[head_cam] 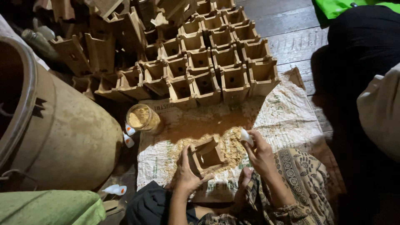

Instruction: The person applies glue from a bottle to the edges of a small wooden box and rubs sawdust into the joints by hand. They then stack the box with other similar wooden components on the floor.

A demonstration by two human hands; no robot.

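My left hand [186,175] grips the near left wall of a small square wooden box [207,156] that rests, tilted, on a printed white sack [287,112] spread over the floor. Sawdust [233,143] is heaped around the box. My right hand [259,152] is just right of the box, closed on a small white bottle [246,136] whose tip points up and left. My patterned trouser leg [302,183] lies under the right forearm.
Rows of several similar open wooden boxes [216,54] stand at the sack's far edge. A jar of sawdust [143,118] sits left of the sack, near small white bottles [128,135] and a large drum [62,133]. A dark bundle [362,46] lies at the right.
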